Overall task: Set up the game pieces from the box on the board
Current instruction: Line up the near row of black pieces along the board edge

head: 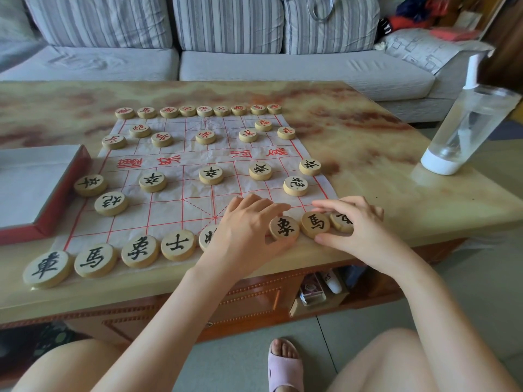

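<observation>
Striped sofa (226, 66) stood behind marble table (353, 131), clear bottle (464, 128) near its right edge, pink slipper (285, 369) on floor (481, 292).

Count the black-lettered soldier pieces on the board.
5, in one row across the near half of the board: left-edge soldier beside the box, second soldier, centre soldier, fourth soldier, right-edge soldier. None of that row looks hidden.
</observation>
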### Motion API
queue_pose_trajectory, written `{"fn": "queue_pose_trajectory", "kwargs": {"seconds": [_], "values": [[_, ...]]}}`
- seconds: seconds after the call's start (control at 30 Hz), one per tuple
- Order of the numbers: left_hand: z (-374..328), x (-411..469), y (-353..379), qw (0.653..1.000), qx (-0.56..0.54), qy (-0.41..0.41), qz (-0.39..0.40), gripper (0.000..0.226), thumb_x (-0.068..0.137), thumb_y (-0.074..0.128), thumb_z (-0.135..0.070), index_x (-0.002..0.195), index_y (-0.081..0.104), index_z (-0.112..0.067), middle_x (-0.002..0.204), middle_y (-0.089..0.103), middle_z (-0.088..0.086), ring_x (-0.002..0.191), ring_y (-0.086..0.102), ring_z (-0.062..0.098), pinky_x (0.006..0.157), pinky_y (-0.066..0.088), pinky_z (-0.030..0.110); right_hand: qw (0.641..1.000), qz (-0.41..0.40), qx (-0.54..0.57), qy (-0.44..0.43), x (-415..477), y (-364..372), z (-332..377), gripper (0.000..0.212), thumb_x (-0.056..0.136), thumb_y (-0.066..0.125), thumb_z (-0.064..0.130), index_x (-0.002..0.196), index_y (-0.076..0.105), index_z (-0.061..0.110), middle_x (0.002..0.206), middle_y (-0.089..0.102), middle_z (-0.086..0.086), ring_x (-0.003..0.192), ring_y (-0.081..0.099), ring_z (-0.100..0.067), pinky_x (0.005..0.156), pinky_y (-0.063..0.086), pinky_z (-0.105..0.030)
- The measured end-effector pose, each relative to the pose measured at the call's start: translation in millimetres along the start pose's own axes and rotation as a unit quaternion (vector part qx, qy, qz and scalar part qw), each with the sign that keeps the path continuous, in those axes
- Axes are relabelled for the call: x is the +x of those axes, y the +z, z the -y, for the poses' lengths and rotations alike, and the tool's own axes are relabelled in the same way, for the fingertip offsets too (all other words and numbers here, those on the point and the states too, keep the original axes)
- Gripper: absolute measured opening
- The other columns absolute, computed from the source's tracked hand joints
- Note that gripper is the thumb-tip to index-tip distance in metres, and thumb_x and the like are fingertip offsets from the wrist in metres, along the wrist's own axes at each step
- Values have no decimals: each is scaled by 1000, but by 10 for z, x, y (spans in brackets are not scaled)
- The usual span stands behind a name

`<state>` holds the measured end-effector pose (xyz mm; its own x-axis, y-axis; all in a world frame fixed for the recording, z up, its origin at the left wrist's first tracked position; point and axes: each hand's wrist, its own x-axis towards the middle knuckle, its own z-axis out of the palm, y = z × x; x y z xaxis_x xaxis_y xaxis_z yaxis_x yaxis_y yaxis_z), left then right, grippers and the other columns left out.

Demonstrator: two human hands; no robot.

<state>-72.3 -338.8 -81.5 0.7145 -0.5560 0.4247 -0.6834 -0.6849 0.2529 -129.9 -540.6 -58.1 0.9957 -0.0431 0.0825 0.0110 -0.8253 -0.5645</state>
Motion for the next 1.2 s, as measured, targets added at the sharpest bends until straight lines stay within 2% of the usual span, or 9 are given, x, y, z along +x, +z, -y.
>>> {"fn": "queue_pose_trajectory", "kwargs": {"seconds": [0.13,0.23,0.47,0.63,0.73,0.87,1.0,1.1,1.2], "values": [[-6,-4,-3,1000,-2,-4,7,55,76,43,-60,115,62,-26,101,67,-9,103,55,16,87,30,25,1000,1,6,11,-6,3,-3,51,77,70,35,116,43,57,100,30,35,100,24,-10,88,20,-21],[-10,-3,2,1000,-5,-6,1,55,75,45,-59,114,62,-25,100,68,-8,102,56,17,87,35,28,1000,2,6,15,-9,5,-2,52,77,70,36,117,44,56,101,30,34,103,25,-12,88,21,-22],[-8,-6,12,1000,5,-5,-8,54,74,46,-59,113,63,-24,98,68,-7,99,57,17,85,36,28,1000,7,12,14,-6,3,-16,51,77,70,36,117,43,56,101,30,35,104,23,-11,89,22,-23],[-1,-21,-7,1000,1,2,9,59,73,47,-63,117,60,-25,111,63,-8,105,54,16,89,34,27,999,-5,40,33,-46,-90,-79,53,74,71,41,120,48,53,118,35,14,114,28,-14,93,24,-26],[-30,-20,-20,1000,-8,5,2,55,78,46,-59,118,60,-25,118,60,-9,109,53,14,92,35,28,994,-42,80,59,-67,-207,-213,51,75,71,38,117,49,56,124,36,9,122,34,-17,102,30,-32],[-116,-28,11,999,-12,46,5,43,84,46,-49,117,60,-24,122,60,-8,112,54,14,95,38,31,994,-29,81,68,-95,-229,-320,49,76,72,34,114,50,57,126,39,6,122,38,-18,107,32,-37],[-222,-33,80,995,-21,93,21,38,88,44,-44,116,60,-24,125,59,-8,115,53,13,95,32,27,996,-34,72,46,-47,-170,-379,43,72,72,39,109,55,50,117,47,15,114,42,-9,101,36,-33],[-243,-34,110,993,-24,112,19,34,89,46,-39,116,60,-23,124,59,-8,115,54,13,96,32,24,995,-59,60,44,12,-103,-417,43,64,73,47,103,57,39,109,48,15,102,43,2,88,36,-27],[-245,-42,112,993,-25,116,19,34,90,46,-38,115,61,-22,119,62,-7,111,55,12,95,32,22,995,-70,58,47,40,-83,-429,39,67,76,39,101,56,33,105,50,14,96,43,4,82,35,-24]]}}
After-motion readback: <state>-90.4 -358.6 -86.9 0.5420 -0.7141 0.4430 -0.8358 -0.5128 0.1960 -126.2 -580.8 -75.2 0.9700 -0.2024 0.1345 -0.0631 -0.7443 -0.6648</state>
